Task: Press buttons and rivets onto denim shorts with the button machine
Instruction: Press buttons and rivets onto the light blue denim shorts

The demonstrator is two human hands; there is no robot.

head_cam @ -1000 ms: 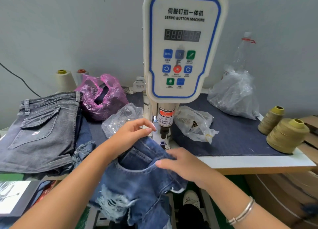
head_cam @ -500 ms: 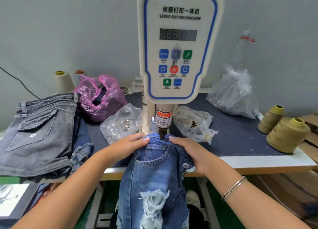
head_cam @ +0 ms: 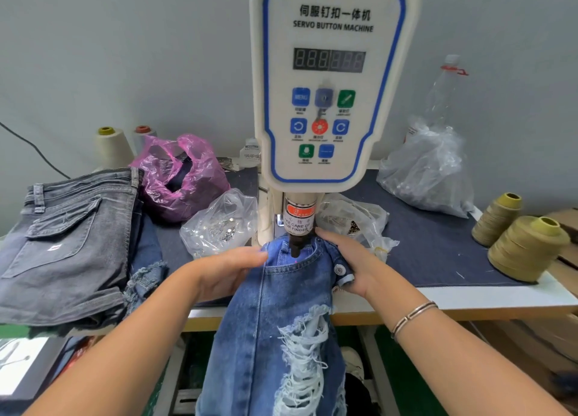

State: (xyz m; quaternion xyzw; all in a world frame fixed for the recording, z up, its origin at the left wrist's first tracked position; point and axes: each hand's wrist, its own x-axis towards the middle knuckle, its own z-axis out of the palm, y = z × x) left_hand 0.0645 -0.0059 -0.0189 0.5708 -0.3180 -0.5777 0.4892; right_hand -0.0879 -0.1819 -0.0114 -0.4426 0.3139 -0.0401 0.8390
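Since the earlier frame we've slid the shorts (head_cam: 281, 306) further under the punch (head_cam: 295, 246) — pocket corner now sits right below it, with a small red dot on the cloth there. Left hand (head_cam: 225, 271) lies flat, fingers straight, pressing the denim beside the pocket edge. Right hand (head_cam: 353, 259) has fingers curled round the waistband next to an already set button (head_cam: 339, 269), fingertips just beside the punch. Shorts drape off the table (head_cam: 469, 300) edge, legs hanging below, frayed rips showing.

Handling, our read: denim is soft and floppy but thick at seams — it will sag and drag off the spot unless we hold it taut on both sides of the punch, at waistband and pocket edge, fingers clear.

Writing on the machine (head_cam: 331, 81): "SERVO BUTTON MACHINE" under a line of Chinese characters, "MENU" on a blue key, a red warning label, and below it partly visible "KE CARE O / UR FINGER".
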